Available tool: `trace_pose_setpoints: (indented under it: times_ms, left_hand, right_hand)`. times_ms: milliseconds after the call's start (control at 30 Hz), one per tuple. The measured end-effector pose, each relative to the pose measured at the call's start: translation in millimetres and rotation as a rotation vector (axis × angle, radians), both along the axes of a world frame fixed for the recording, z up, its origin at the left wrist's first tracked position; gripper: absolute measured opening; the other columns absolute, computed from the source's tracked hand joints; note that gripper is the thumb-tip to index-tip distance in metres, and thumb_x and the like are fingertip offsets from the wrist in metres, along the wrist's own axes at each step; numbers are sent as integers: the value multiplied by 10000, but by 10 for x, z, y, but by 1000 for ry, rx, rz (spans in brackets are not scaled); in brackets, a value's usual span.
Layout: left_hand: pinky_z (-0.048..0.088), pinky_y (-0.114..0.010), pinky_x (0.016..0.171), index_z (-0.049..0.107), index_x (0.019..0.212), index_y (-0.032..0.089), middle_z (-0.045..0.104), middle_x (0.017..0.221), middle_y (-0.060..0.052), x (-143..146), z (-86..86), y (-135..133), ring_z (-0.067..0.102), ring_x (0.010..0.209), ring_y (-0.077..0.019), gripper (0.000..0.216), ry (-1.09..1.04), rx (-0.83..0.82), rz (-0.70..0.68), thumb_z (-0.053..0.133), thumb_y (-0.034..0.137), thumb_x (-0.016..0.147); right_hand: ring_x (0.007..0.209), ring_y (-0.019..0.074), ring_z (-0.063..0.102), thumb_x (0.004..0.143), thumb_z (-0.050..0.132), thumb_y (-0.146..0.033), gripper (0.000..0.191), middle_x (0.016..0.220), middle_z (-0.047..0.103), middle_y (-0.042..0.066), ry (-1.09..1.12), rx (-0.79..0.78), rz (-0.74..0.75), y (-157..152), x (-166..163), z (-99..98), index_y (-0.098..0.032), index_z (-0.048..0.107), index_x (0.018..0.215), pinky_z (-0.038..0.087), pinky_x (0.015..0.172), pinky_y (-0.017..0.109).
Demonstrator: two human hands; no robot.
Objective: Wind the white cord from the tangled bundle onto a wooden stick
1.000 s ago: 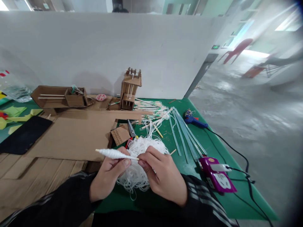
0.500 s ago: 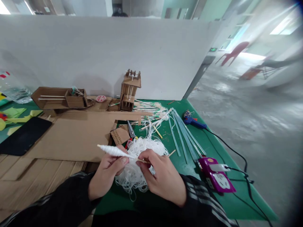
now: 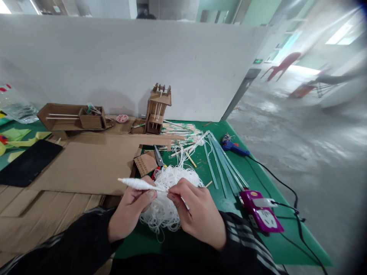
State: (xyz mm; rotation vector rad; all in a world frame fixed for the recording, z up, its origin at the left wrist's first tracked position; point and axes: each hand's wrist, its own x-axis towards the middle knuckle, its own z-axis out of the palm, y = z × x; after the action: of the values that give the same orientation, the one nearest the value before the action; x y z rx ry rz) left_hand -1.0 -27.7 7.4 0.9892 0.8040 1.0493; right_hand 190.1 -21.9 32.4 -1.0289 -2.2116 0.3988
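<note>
A thin wooden stick wound with white string (image 3: 137,183) lies across both hands, its bare tip pointing left. The winding is thick at the left and narrows towards the middle. My left hand (image 3: 132,206) is closed around the wound part, thumb on top. My right hand (image 3: 197,212) pinches the stick and string farther right, and its fingers hide part of them. The stick's other end juts out beyond my right knuckles. Beneath both hands sits a loose heap of white string (image 3: 160,217), with strands running back over the table.
A cardboard sheet (image 3: 94,164) and black tablet-like slab (image 3: 30,162) lie left. Scissors (image 3: 158,156), glue sticks (image 3: 222,164), and a blue glue gun (image 3: 235,148) lie around the heap. Cardboard models (image 3: 157,109) stand behind. A purple packet (image 3: 262,212) and a cable (image 3: 282,187) are right.
My right fingers have shifted slightly along the stick, and more white winding shows between the hands. The stick's angle has changed a little. My left hand keeps its grip.
</note>
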Motion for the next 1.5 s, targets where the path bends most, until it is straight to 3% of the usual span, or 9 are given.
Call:
trace_pose_setpoints:
  times_ms: [167, 300, 500, 667, 900, 1100, 1300, 1500]
  left_hand:
    - [130, -226, 444, 505, 767, 185, 247, 546, 98, -6, -15, 7, 168, 473, -69, 236, 14, 11, 6, 606, 359, 889]
    - [128, -221, 438, 498, 756, 184, 250, 535, 105, 2, -5, 22, 159, 464, -62, 261, 12, 9, 37, 629, 381, 867]
    - [132, -231, 442, 481, 747, 187, 263, 539, 101, -1, -2, 4, 171, 468, -66, 258, 25, 7, 14, 611, 367, 878]
    - [125, -235, 437, 478, 734, 189, 246, 536, 101, -3, -31, 11, 167, 466, -68, 286, 31, -2, 18, 626, 398, 861]
    - [136, -234, 438, 506, 759, 183, 282, 548, 98, -8, -6, 11, 178, 463, -63, 256, 27, 36, 9, 619, 379, 881]
    - [140, -229, 432, 509, 727, 183, 273, 523, 101, -1, 26, 15, 178, 452, -60, 297, 19, 22, 38, 643, 416, 854]
    - [139, -226, 435, 513, 743, 178, 292, 538, 96, -10, 11, 7, 179, 458, -60, 270, 27, 25, 25, 632, 390, 861]
    - [133, -224, 434, 516, 752, 182, 270, 533, 98, -12, -2, 15, 172, 454, -61, 263, 0, 21, 24, 633, 391, 862]
  right_hand:
    - [613, 136, 553, 961, 400, -170, 149, 778, 621, 25, -31, -13, 18, -12, 5, -1, -183, 539, 908, 322, 553, 262]
    - [642, 142, 607, 943, 490, -234, 69, 809, 647, 11, -35, -75, -14, -28, -3, 11, -188, 534, 968, 327, 562, 266]
    - [584, 132, 581, 943, 423, -154, 127, 735, 659, 10, -31, 10, 26, -11, 14, 27, -186, 542, 915, 320, 541, 265]
    - [580, 137, 601, 944, 485, -243, 78, 752, 673, -9, -69, -87, -27, -19, 9, 33, -199, 529, 991, 329, 544, 263]
    - [518, 132, 540, 937, 425, -146, 124, 638, 609, -17, -73, 2, 39, -6, 24, -1, -189, 541, 930, 288, 517, 268]
    - [619, 140, 601, 928, 517, -238, 56, 778, 645, 0, -16, -114, -23, -34, -4, 34, -198, 502, 964, 340, 553, 253]
    - [577, 135, 569, 948, 421, -159, 108, 724, 644, 3, -47, -10, 13, -16, 16, 28, -194, 521, 927, 315, 542, 267]
    - [655, 147, 610, 942, 488, -240, 58, 834, 661, 21, -35, -89, -9, -33, 12, 46, -194, 516, 966, 332, 568, 266]
